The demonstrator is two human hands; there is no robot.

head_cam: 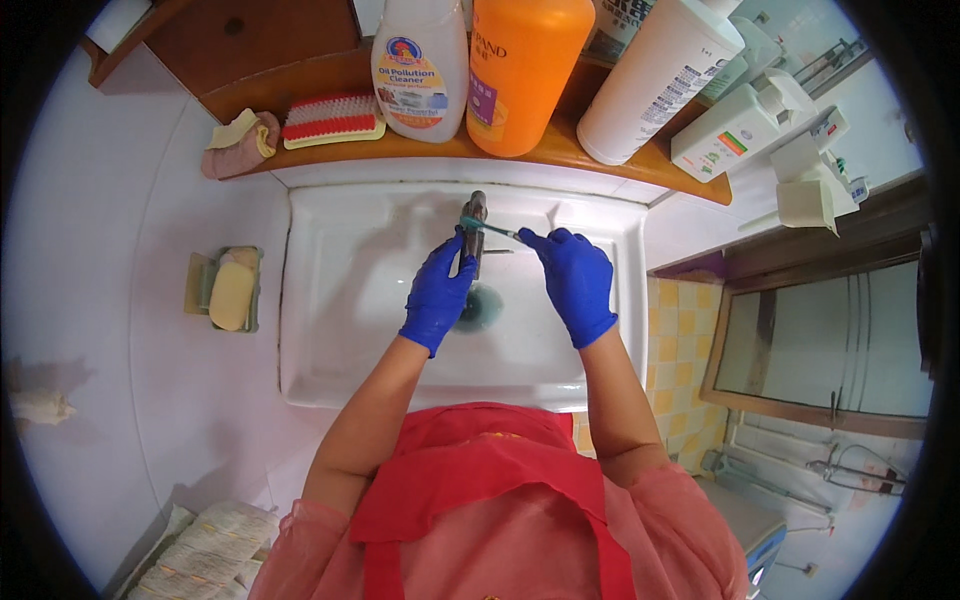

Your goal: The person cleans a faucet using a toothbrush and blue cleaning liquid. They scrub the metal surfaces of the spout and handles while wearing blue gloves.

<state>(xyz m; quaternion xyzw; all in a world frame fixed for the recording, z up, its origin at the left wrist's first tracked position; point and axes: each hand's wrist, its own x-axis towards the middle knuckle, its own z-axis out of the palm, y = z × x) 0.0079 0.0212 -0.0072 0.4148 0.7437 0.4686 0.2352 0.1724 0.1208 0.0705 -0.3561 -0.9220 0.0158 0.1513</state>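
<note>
A metal faucet (474, 251) stands at the back of a white ceramic washbasin (360, 352). My left hand (439, 292), in a blue rubber glove, is at the faucet's left side, with its thumb against the spout and a finger further up. In my right hand (577, 277), also gloved in blue, is the handle of a small brush, which looks like a toothbrush (487, 226). Its teal head lies against the upper part of the faucet. Below the spout, the drain (480, 307) looks dark and greenish; the left hand partly covers its edge.
Above the basin runs a wooden shelf (555, 146) with a cleaner bottle (420, 75), an orange bottle (525, 75), a white bottle (660, 82), a pump bottle (727, 131), a scrub brush (334, 120) and a folded cloth (241, 142). A soap dish (255, 300) holding soap (232, 296) is on the left wall.
</note>
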